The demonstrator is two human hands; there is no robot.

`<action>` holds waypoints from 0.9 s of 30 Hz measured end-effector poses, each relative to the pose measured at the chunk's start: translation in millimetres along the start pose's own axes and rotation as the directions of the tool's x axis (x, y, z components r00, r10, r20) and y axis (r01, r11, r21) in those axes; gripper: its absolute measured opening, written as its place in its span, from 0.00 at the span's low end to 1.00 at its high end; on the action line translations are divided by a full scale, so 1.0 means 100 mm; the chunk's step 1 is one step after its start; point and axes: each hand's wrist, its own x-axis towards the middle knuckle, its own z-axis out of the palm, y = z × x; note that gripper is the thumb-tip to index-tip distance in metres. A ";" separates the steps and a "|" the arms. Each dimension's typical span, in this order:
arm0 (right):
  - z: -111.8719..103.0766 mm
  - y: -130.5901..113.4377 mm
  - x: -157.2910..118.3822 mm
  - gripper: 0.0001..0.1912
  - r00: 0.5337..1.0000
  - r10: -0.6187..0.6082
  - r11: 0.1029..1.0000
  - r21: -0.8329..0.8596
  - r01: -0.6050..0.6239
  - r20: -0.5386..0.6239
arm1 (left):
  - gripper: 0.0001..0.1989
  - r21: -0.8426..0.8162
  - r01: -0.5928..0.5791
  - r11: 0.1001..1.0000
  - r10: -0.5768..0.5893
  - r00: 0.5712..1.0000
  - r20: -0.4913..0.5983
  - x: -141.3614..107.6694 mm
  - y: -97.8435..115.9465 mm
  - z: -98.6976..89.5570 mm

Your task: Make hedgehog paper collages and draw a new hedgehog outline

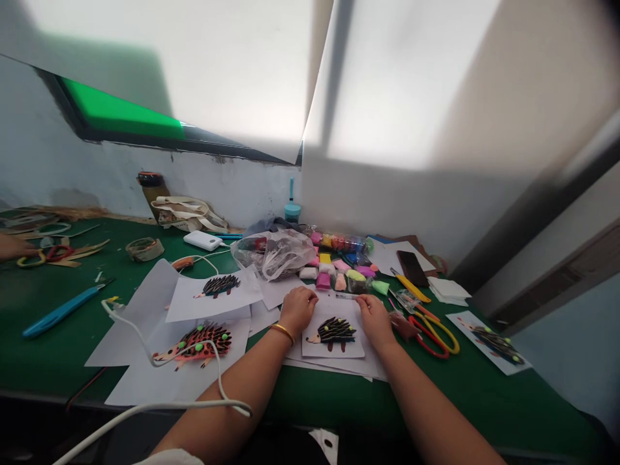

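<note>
A paper sheet (pixel 357 350) with a dark, spiky hedgehog picture (pixel 334 330) lies in front of me on other white sheets. Small pale green balls sit on the hedgehog's spines. My left hand (pixel 298 310) is at the sheet's upper left corner, its fingertips pressed together; what they grip, if anything, cannot be made out. At the upper right corner, my right hand (pixel 375 320) is closed in a pinch on one end of a slim, whitish pen (pixel 345 296). The pen lies sideways along the sheet's top edge.
Clay packets (pixel 323 280) and a plastic bag (pixel 276 255) stand behind. Right are scissors (pixel 438 332), a yellow cutter (pixel 411 286), a phone (pixel 413 268) and another hedgehog sheet (pixel 491 342). Left, a white cable (pixel 145 408) crosses hedgehog sheets (pixel 145 381); another person's hand (pixel 17 247) shows.
</note>
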 end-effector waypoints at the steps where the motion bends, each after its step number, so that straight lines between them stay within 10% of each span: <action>1: 0.00 0.00 0.00 0.19 1.000 0.003 1.000 -0.002 -0.003 0.003 | 0.09 0.008 0.003 1.000 -0.003 1.000 0.006 0.00 0.00 -0.01; 27: -0.03 -0.02 0.04 0.15 0.997 -0.029 0.985 -0.169 0.040 0.068 | 0.11 0.211 -0.082 0.974 0.040 0.980 0.194 0.39 0.25 0.05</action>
